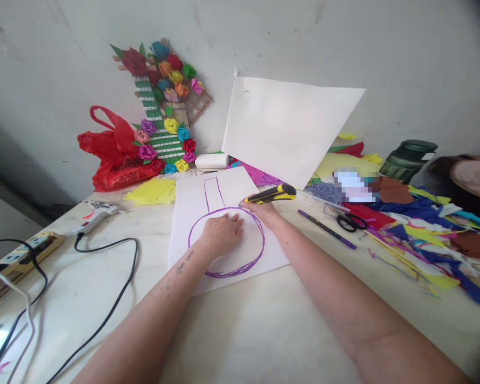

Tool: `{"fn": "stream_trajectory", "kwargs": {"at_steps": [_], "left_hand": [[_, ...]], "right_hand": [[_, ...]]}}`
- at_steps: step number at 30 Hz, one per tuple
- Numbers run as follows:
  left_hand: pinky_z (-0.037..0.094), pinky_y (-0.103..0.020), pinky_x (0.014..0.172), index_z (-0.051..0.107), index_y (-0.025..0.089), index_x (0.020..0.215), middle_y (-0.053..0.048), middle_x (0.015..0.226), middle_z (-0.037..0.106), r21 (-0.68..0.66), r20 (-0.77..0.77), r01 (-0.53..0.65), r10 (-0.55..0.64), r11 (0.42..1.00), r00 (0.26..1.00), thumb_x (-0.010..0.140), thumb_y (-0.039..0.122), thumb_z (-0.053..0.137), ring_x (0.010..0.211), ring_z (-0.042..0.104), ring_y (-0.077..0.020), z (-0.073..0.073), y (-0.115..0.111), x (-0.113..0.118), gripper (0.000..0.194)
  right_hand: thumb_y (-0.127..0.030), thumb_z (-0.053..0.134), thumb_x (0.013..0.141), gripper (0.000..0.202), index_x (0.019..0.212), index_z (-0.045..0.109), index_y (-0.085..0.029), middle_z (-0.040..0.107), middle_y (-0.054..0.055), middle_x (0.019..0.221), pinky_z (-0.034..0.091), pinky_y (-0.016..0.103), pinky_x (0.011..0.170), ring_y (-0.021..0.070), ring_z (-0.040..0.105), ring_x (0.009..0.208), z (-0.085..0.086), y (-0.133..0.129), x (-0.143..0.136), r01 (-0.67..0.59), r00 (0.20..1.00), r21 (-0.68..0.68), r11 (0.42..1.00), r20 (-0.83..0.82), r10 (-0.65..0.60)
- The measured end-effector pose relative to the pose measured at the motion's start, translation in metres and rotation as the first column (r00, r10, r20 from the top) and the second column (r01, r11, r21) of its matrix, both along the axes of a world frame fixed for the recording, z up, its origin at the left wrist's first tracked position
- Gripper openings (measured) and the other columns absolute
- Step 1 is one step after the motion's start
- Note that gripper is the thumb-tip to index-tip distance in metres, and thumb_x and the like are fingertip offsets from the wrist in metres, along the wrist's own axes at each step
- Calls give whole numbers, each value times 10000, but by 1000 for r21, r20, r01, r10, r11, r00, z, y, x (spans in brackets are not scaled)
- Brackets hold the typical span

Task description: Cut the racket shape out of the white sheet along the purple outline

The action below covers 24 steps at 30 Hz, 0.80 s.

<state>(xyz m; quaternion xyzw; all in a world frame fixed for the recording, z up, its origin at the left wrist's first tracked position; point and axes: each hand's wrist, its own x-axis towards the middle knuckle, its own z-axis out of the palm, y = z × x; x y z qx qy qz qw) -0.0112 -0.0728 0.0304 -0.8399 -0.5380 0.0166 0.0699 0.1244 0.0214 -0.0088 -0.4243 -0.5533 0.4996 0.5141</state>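
Observation:
A white board [232,186] lies on the table, marked with a purple circle and a narrow purple rectangle above it. Inside the circle my left hand [223,233] rests flat on the board, fingers spread a little and holding nothing. My right hand [262,209] is closed around a black and yellow utility knife [272,194] at the circle's upper right. The knife's tip points left, near the circle's top line; its blade is too small to make out clearly.
Behind stand a white sheet [292,125], paper flowers [176,136] and a red bag [118,152]. Left are a glue gun [98,217], cords and a power strip [22,261]. Right are a purple pen [327,229], scissors [351,222], coloured scraps [428,224] and a green container [410,160].

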Motion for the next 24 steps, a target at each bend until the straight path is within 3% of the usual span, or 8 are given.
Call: {"fn": "stream_trajectory", "kwargs": {"at_steps": [12, 18, 24], "left_hand": [[434, -346, 758, 543, 219, 1103, -37, 1222, 544, 28, -4, 29, -29, 999, 1000, 878, 285, 266, 1029, 536, -219, -4, 2, 0, 362], [435, -343, 691, 566, 197, 1019, -62, 1084, 606, 63, -19, 46, -45, 997, 999, 893, 303, 245, 928, 574, -220, -7, 5, 0, 361], [421, -320, 658, 570, 181, 1012, -79, 974, 628, 56, -41, 64, -62, 996, 997, 899, 317, 257, 839, 590, -206, -8, 9, -2, 360]], "right_hand": [[-239, 710, 476, 210, 629, 612, -135, 575, -5, 641, 420, 249, 659, 103, 510, 616, 9, -5, -2, 0, 1000, -62, 998, 8, 1], [-244, 676, 495, 181, 633, 617, -144, 606, 14, 655, 429, 256, 617, 119, 521, 611, 9, 5, -3, 7, 989, -39, 999, 145, -1], [-246, 624, 531, 121, 624, 601, -171, 624, 10, 671, 430, 269, 666, 149, 555, 693, -2, 15, -8, 101, 970, 48, 994, 218, -109]]}}
